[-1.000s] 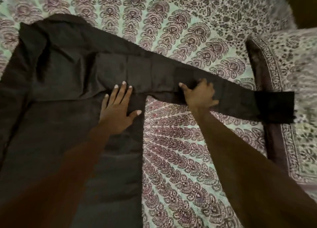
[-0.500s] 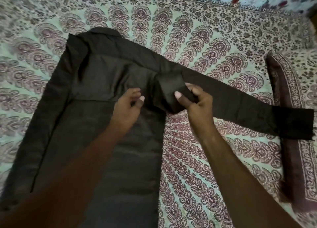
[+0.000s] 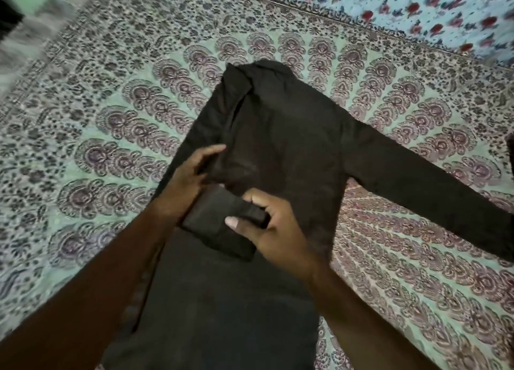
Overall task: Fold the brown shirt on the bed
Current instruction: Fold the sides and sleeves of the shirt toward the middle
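Two hands are on the brown shirt [image 3: 281, 147], which I see lying flat on the bed, over a bedspread [image 3: 116, 124] printed with purple and green paisley fans. The collar end points away from me and the hem end runs down toward the bottom edge of the view, between the forearms. One sleeve [image 3: 434, 183] stretches out flat to the right across the bedspread, its far end running out of frame. The shirt's left side is folded in over the body, so that edge runs as a fairly straight line from the collar toward me.

My left hand [image 3: 192, 172] rests at that folded left edge, fingers curled onto the cloth with the thumb [image 3: 211, 150] pointing up along it; I cannot tell whether it pinches the fabric or only presses on it. My right hand [image 3: 274, 230] is clenched on a folded band of the shirt's cloth [image 3: 222, 219], thumb on top and fingers wrapped over the upper edge. That band lies slantwise on the shirt's body, between the two hands, and looks like the cuff end of the other sleeve, though the blur keeps me from being sure.

Beyond the bedspread's dark border, top right, a pale blue floral fabric [image 3: 417, 10] shows.
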`<state>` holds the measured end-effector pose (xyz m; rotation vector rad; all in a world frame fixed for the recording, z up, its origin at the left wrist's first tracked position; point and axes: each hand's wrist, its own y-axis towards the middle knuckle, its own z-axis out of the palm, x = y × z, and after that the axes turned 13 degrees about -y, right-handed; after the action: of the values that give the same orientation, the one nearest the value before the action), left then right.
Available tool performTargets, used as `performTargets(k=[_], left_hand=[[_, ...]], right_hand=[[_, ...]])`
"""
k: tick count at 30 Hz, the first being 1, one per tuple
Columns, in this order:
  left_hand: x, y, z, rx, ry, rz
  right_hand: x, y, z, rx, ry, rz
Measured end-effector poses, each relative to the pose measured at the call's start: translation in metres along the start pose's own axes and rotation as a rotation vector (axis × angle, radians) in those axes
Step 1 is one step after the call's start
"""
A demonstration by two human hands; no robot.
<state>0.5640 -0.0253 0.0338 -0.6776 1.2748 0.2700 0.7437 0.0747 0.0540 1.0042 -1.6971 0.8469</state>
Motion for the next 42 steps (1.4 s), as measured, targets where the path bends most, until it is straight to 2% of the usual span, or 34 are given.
performTargets(k=[4,13,19,22,25,29,33,38,42], left_hand=[[0.032,-0.037,-0.045,-0.044,0.105,0.034],[0.096,-0.080,-0.096,-0.124,0.113,-0.159],[0.116,-0.089,-0.115,-0.084,0.289,-0.178],[0.126,-0.099,-0.123,-0.088,0.423,-0.167],[0.131,-0.105,-0.126,-0.089,0.414,-0.185],[0.127,-0.104,-0.124,-0.059,0.441,-0.113],[0.121,-0.099,-0.118,0.015,0.453,-0.118],[0.133,-0.111,-0.121,0.080,0.654,-0.104],[0.144,-0.129,-0.120,0.078,0.821,-0.078]], right_hand=[[0.000,-0.005,0.040,0.086,-0.069,-0.026],[-0.020,-0.031,0.126,0.204,-0.222,-0.036],[-0.043,-0.047,0.169,0.169,-0.450,-0.085],[-0.050,-0.054,0.188,0.116,-0.474,-0.118],[-0.061,-0.068,0.206,0.060,-0.578,-0.180],[-0.060,-0.080,0.219,0.029,-0.800,-0.224],[-0.058,-0.088,0.231,0.089,-1.012,-0.228],[-0.070,-0.092,0.238,0.274,-1.008,-0.183],[-0.068,-0.095,0.227,0.294,-0.875,-0.163]])
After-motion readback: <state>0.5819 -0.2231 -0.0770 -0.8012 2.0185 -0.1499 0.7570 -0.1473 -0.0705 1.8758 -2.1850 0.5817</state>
